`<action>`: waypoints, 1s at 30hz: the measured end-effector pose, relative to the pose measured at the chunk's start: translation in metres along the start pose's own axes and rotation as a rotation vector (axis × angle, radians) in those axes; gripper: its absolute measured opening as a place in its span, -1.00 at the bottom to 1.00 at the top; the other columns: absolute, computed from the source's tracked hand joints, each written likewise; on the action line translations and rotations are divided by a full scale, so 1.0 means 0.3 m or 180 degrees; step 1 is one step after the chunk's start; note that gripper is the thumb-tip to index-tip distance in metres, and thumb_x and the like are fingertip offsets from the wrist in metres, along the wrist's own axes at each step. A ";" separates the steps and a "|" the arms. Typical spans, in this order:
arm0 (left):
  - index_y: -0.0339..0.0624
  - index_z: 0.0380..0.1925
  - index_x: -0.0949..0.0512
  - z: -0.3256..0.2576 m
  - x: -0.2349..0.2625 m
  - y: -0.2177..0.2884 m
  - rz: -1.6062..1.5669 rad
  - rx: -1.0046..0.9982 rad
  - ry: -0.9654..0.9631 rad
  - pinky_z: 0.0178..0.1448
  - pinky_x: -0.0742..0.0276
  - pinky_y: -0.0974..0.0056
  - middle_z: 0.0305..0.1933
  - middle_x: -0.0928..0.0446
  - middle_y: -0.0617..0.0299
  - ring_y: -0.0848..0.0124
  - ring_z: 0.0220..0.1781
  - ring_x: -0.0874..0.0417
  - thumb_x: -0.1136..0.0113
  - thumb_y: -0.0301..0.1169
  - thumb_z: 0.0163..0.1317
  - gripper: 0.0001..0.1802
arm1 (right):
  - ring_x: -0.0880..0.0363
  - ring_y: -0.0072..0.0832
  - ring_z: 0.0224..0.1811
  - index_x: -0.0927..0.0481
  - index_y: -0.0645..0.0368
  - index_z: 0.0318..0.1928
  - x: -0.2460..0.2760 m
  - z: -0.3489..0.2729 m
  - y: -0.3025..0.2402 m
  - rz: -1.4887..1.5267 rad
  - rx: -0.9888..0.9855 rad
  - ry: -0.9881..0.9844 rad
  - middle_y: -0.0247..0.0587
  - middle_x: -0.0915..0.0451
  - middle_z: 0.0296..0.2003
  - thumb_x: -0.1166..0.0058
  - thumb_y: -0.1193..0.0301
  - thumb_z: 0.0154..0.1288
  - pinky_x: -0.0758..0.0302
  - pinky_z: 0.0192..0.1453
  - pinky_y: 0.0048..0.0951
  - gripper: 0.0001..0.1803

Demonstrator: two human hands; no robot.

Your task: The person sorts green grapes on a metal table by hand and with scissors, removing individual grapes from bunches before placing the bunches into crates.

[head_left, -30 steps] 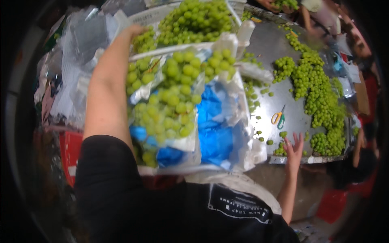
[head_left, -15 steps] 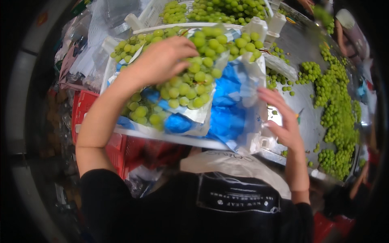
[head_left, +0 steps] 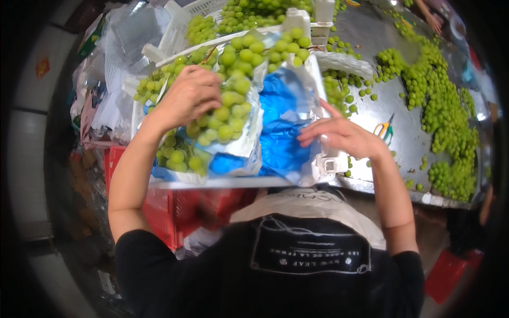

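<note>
A white plastic crate [head_left: 233,183] stands in front of me, lined with blue film [head_left: 281,127] and white paper. Bunches of green grapes lie in its left and far parts. My left hand [head_left: 193,95] curls its fingers over the left side of a middle bunch of green grapes [head_left: 225,119], which rests on white paper; the fingertips are partly hidden. At the crate's right side my right hand [head_left: 344,135] is open, its fingers spread above the rim and the edge of the blue film. Nothing shows in that hand.
Another crate of grapes [head_left: 249,18] stands behind. On the metal table [head_left: 392,100] at right lie a long heap of grapes [head_left: 440,106], loose berries and scissors [head_left: 384,130]. Clear plastic packaging [head_left: 124,47] is piled at left. Red crates [head_left: 159,212] stand below. Another person's hand [head_left: 432,21] is at far right.
In the view, the crate and grapes have shifted left. My right hand has come inward over the crate's right rim, fingers spreading. My left hand stays on the middle bunch, nearer its left side.
</note>
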State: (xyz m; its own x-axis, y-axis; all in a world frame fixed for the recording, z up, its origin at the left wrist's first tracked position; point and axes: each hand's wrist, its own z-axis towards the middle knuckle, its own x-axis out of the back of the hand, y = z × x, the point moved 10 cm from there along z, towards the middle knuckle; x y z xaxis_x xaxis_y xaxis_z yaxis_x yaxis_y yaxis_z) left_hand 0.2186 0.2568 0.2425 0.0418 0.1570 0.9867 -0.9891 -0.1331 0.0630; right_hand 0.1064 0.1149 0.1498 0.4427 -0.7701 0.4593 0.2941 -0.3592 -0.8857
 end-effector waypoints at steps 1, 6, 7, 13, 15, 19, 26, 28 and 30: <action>-0.12 -0.53 -0.55 -0.007 0.024 -0.017 -0.0072 0.0160 -0.0118 0.19 -0.19 0.15 -0.33 -0.49 0.27 0.33 -0.04 -0.50 -0.27 -0.42 -0.05 -0.91 | -0.46 -0.41 0.12 -0.56 0.04 0.00 0.002 0.000 -0.002 0.0061 -0.0063 -0.0015 -0.33 -0.62 -0.13 0.36 0.03 0.39 0.53 0.46 -0.03 -0.50; -0.12 -0.52 -0.57 -0.041 0.126 -0.076 -0.0268 0.0616 -0.0275 0.30 -0.08 0.08 -0.38 -0.50 0.31 0.37 -0.08 -0.54 -0.29 -0.44 -0.05 -0.91 | -0.46 -0.47 0.11 -0.57 0.05 -0.02 0.006 -0.001 0.003 0.0178 -0.0161 -0.0037 -0.33 -0.62 -0.14 0.28 0.02 0.37 0.53 0.47 -0.06 -0.52; -0.12 -0.52 -0.57 -0.046 0.145 -0.079 -0.0285 0.0620 -0.0220 0.32 -0.07 0.07 -0.39 -0.50 0.32 0.38 -0.09 -0.54 -0.30 -0.44 -0.05 -0.91 | -0.46 -0.50 0.11 -0.58 0.07 -0.04 0.008 -0.001 -0.005 0.0215 -0.0175 -0.0012 -0.31 -0.63 -0.15 0.26 0.03 0.37 0.52 0.47 -0.09 -0.53; -0.13 -0.54 -0.58 -0.043 0.306 -0.082 -0.0235 0.0583 0.0215 0.37 -0.05 0.02 -0.46 -0.53 0.34 0.39 -0.16 -0.59 -0.31 -0.46 -0.05 -0.93 | -0.46 -0.50 0.11 -0.52 0.04 0.05 0.002 0.007 -0.001 0.0146 -0.0300 -0.0193 -0.37 -0.62 -0.13 0.19 0.03 0.34 0.55 0.46 -0.06 -0.54; -0.14 -0.55 -0.59 -0.035 0.375 -0.074 -0.0206 0.0521 0.0368 0.37 -0.04 0.00 -0.46 -0.54 0.33 0.39 -0.18 -0.59 -0.31 -0.47 -0.04 -0.93 | -0.46 -0.52 0.11 -0.46 0.04 0.11 0.006 0.012 -0.010 0.0014 -0.0328 -0.0292 -0.41 -0.62 -0.14 0.16 0.05 0.33 0.48 0.46 -0.03 -0.53; -0.17 -0.58 -0.57 0.029 0.511 -0.005 -0.0292 0.0150 0.0613 0.39 -0.01 -0.05 -0.46 -0.53 0.31 0.35 -0.17 -0.56 -0.27 -0.53 -0.05 -0.95 | -0.47 -0.37 0.09 -0.38 0.15 0.17 0.090 0.036 -0.034 0.0603 -0.0571 0.0434 -0.17 -0.56 -0.04 0.02 -0.09 0.20 0.00 0.42 -0.11 -0.31; -0.26 -0.55 -0.53 0.326 0.681 0.143 -0.0641 -0.0490 0.0560 0.32 -0.13 0.06 -0.39 -0.50 0.28 0.36 -0.14 -0.52 -0.19 -0.49 0.07 -0.91 | 0.05 -0.17 0.41 0.18 -0.07 0.40 0.233 0.231 -0.091 0.2823 0.0913 0.1016 -0.01 0.10 0.38 -0.10 -0.32 -0.11 0.06 0.41 -0.02 0.19; -0.29 -0.53 -0.54 0.390 0.694 0.080 -0.1418 -0.0238 0.0690 0.21 -0.27 0.23 -0.37 -0.50 0.27 0.39 -0.13 -0.50 -0.17 -0.49 0.12 -0.89 | 0.02 -0.15 0.39 0.12 -0.06 0.39 0.214 0.258 -0.216 0.3318 0.1333 0.0532 -0.16 0.03 0.37 -0.04 -0.36 -0.08 0.02 0.40 -0.01 0.15; -0.28 -0.49 -0.56 0.479 0.633 -0.004 -0.1913 0.0315 0.0741 0.08 -0.36 0.38 -0.34 -0.51 0.29 0.48 -0.16 -0.50 -0.16 -0.47 0.16 -0.89 | -0.05 -0.21 0.37 0.04 -0.02 0.37 0.248 0.228 -0.262 0.3383 0.1508 0.0672 -0.22 -0.08 0.34 0.07 -0.33 0.05 -0.06 0.39 -0.10 0.02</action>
State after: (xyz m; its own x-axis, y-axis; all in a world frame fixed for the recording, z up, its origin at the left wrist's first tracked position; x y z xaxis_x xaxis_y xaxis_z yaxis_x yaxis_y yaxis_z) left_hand 0.2480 0.1461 0.4515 0.5409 0.4385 0.7177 -0.7848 -0.0439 0.6182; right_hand 0.1742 0.1219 0.2583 0.5190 -0.6521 -0.5526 0.1670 0.7114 -0.6827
